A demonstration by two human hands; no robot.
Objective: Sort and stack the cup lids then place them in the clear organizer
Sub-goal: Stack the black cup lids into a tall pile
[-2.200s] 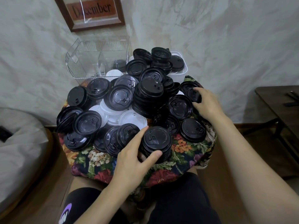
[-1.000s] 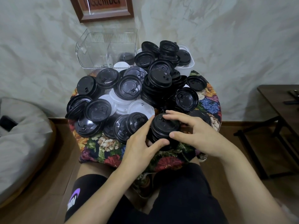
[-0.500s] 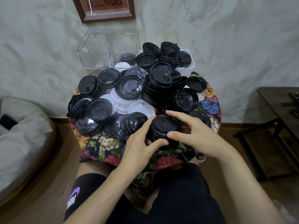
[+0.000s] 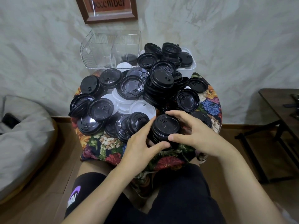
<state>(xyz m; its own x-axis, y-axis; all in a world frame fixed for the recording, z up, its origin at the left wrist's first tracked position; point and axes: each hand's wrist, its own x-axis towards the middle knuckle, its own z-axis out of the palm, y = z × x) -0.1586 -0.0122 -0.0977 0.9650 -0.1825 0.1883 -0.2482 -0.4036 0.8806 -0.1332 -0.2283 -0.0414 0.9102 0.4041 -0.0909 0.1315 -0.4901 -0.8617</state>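
Observation:
A stack of black cup lids (image 4: 165, 126) stands at the near edge of the small round table with a floral cloth (image 4: 100, 143). My left hand (image 4: 139, 147) wraps its left side and my right hand (image 4: 192, 133) its right side, both gripping it. Many loose black lids (image 4: 132, 88) and several white lids (image 4: 142, 107) cover the table top. A taller leaning pile of black lids (image 4: 160, 84) rises at the middle. The clear organizer (image 4: 103, 49) stands at the back left against the wall, with a few black lids (image 4: 128, 58) inside.
A white tub (image 4: 191, 65) heaped with black lids sits at the back right. A grey beanbag (image 4: 21, 139) lies to the left on the floor. A dark wooden side table (image 4: 278, 107) stands at the right. A framed December sign (image 4: 106, 7) hangs on the wall.
My right hand came back from the far right lids to the near stack and now grips it together with my left hand. Over the last half second almost nothing moves.

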